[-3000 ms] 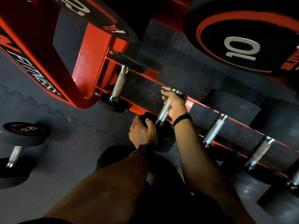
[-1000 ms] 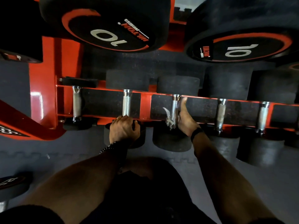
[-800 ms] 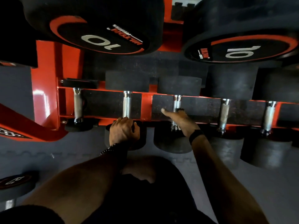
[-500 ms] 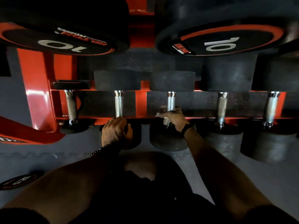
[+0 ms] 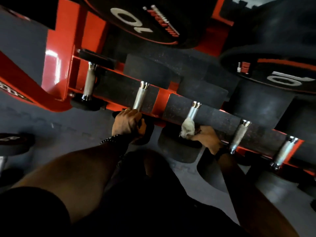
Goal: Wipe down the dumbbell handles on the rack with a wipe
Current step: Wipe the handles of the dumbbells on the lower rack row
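Several black dumbbells with silver handles lie in a row on the low tier of the red rack (image 5: 160, 100). My right hand (image 5: 207, 136) holds a crumpled white wipe (image 5: 188, 127) wrapped round the near end of the third handle (image 5: 194, 111). My left hand (image 5: 128, 123) grips the front head of the second dumbbell, just below its handle (image 5: 141, 98). Further handles sit at the far left (image 5: 89, 82) and to the right (image 5: 239, 134), (image 5: 283, 153), untouched.
Two large black weights marked 10 (image 5: 136, 23), (image 5: 280, 72) sit on the tier above, close over the handles. A loose dumbbell (image 5: 10, 142) lies on the grey mat floor at the left. My knees fill the lower frame.
My right hand has slid the wipe down to the near end of the third handle, and the wipe now shows bunched beside my fingers. My left hand stays on the second dumbbell. The view has tilted.
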`<state>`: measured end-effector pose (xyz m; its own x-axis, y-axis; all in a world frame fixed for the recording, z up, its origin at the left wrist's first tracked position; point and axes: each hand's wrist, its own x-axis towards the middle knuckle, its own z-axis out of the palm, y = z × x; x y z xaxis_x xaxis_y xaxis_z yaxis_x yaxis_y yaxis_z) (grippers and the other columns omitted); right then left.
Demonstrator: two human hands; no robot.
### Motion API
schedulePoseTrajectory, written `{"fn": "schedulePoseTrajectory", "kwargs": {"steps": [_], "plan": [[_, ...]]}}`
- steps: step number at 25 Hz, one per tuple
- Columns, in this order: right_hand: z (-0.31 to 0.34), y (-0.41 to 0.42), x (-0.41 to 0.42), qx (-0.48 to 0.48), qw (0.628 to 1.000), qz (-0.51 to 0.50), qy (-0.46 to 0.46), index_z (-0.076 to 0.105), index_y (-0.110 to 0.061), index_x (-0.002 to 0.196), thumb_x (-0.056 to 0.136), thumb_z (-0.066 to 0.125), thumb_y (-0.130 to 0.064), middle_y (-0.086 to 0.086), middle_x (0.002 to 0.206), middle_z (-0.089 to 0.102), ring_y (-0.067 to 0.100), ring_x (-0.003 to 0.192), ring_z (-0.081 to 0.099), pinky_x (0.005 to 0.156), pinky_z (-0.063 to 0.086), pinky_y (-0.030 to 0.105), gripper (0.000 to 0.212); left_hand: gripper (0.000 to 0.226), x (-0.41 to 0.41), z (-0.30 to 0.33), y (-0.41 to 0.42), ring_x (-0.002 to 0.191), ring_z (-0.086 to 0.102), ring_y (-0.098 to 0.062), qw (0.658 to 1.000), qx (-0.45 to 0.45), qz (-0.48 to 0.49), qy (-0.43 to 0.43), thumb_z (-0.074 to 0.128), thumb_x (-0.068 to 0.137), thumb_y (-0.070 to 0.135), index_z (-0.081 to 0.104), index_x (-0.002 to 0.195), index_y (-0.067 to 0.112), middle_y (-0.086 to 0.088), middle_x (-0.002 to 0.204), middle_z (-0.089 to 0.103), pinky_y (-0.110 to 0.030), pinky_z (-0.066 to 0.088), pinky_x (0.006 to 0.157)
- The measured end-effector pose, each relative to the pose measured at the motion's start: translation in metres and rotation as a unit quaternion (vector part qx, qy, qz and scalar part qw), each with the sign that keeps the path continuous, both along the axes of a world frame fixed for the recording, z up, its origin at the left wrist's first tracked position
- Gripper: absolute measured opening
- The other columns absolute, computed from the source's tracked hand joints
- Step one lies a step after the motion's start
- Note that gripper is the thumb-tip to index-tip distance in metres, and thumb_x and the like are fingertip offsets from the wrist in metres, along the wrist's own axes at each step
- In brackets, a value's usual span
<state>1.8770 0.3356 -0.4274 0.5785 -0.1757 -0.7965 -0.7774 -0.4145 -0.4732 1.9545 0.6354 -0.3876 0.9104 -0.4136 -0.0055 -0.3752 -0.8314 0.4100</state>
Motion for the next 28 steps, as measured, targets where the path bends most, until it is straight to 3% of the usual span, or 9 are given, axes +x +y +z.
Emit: {"fn": "schedulePoseTrajectory", "kwargs": {"steps": [4, 10, 13, 15, 17, 19, 23, 26, 28], "plan": [[0.005, 0.008, 0.025, -0.042, 0.996, 0.001, 0.084, 0.065, 0.003, 0.083, 0.071, 0.075, 0.006, 0.010, 0.070, 0.061, 0.022, 0.067, 0.061, 0.055, 0.053, 0.027, 0.016, 0.021, -0.002, -0.001, 0.002, 0.055, 0.052, -0.032, 1.000, -0.024, 0.011, 0.006, 0.056, 0.072, 0.024, 0.046, 0.058, 0.014, -0.007, 0.059, 0.053, -0.034, 0.041, 0.052], [-0.004, 0.042, 0.019, -0.070, 0.955, -0.288, 0.018, 0.061, -0.004, 0.082, 0.084, 0.065, -0.042, 0.009, 0.069, 0.062, 0.019, 0.063, 0.065, 0.055, 0.052, 0.029, 0.038, 0.022, -0.003, -0.002, 0.002, 0.055, 0.054, -0.031, 0.999, -0.048, 0.012, -0.004, 0.056, 0.074, 0.024, 0.048, 0.056, 0.015, -0.006, 0.058, 0.055, -0.033, 0.043, 0.054], [-0.002, 0.058, 0.031, 0.024, 0.926, -0.376, 0.002, 0.062, -0.003, 0.084, 0.052, 0.082, -0.030, 0.007, 0.070, 0.064, 0.010, 0.056, 0.065, 0.059, 0.052, 0.029, 0.046, 0.023, 0.002, -0.001, 0.001, 0.056, 0.054, -0.031, 0.999, -0.047, 0.015, 0.019, 0.059, 0.074, 0.024, 0.050, 0.055, 0.014, -0.006, 0.058, 0.056, -0.031, 0.041, 0.053], [0.004, 0.067, 0.039, 0.132, 0.913, -0.384, -0.034, 0.067, -0.004, 0.097, 0.057, 0.090, -0.023, 0.006, 0.087, 0.073, 0.015, 0.074, 0.072, 0.071, 0.059, 0.030, 0.050, 0.023, 0.001, 0.001, 0.003, 0.056, 0.055, -0.031, 0.998, -0.037, 0.014, 0.040, 0.063, 0.073, 0.022, 0.052, 0.055, 0.013, -0.006, 0.058, 0.056, -0.031, 0.041, 0.052], [0.007, 0.070, 0.042, 0.178, 0.906, -0.382, -0.039, 0.067, -0.004, 0.091, 0.069, 0.084, -0.018, 0.006, 0.077, 0.069, 0.013, 0.060, 0.065, 0.062, 0.056, 0.023, 0.031, 0.023, 0.003, 0.004, 0.003, 0.056, 0.056, -0.032, 0.997, -0.043, 0.007, 0.056, 0.068, 0.070, 0.017, 0.052, 0.055, 0.011, -0.007, 0.058, 0.057, -0.031, 0.041, 0.051], [0.006, 0.074, 0.040, 0.150, 0.914, -0.376, -0.019, 0.065, -0.003, 0.084, 0.066, 0.083, -0.021, 0.006, 0.066, 0.065, 0.011, 0.051, 0.059, 0.054, 0.053, 0.022, 0.031, 0.021, 0.003, 0.006, 0.006, 0.057, 0.056, -0.032, 0.997, -0.044, 0.004, 0.066, 0.063, 0.071, 0.017, 0.052, 0.054, 0.011, -0.008, 0.058, 0.057, -0.031, 0.041, 0.050], [0.009, 0.084, 0.033, -0.057, 0.956, -0.287, -0.012, 0.062, -0.009, 0.111, 0.054, 0.089, -0.048, 0.003, 0.100, 0.070, 0.015, 0.089, 0.068, 0.078, 0.053, 0.027, 0.074, 0.025, 0.004, 0.008, 0.004, 0.056, 0.057, -0.032, 0.996, -0.032, 0.024, 0.082, 0.053, 0.073, 0.023, 0.054, 0.052, 0.011, -0.008, 0.056, 0.058, -0.030, 0.041, 0.052], [0.018, 0.076, 0.026, 0.014, 0.949, -0.315, 0.004, 0.062, -0.005, 0.107, 0.054, 0.091, -0.046, 0.009, 0.105, 0.071, 0.021, 0.091, 0.070, 0.086, 0.056, 0.037, 0.072, 0.021, 0.003, 0.007, 0.004, 0.058, 0.058, -0.033, 0.996, -0.008, 0.037, 0.086, 0.069, 0.070, 0.018, 0.057, 0.054, 0.010, -0.009, 0.059, 0.061, -0.031, 0.043, 0.055], [0.029, 0.059, 0.036, 0.109, 0.931, -0.348, -0.015, 0.059, -0.003, 0.094, 0.072, 0.079, -0.024, 0.019, 0.101, 0.070, 0.027, 0.083, 0.073, 0.077, 0.059, 0.036, 0.036, 0.019, 0.002, 0.008, 0.000, 0.063, 0.059, -0.033, 0.994, 0.023, 0.050, 0.099, 0.067, 0.074, 0.020, 0.062, 0.058, 0.010, -0.009, 0.064, 0.064, -0.033, 0.044, 0.059]]}}
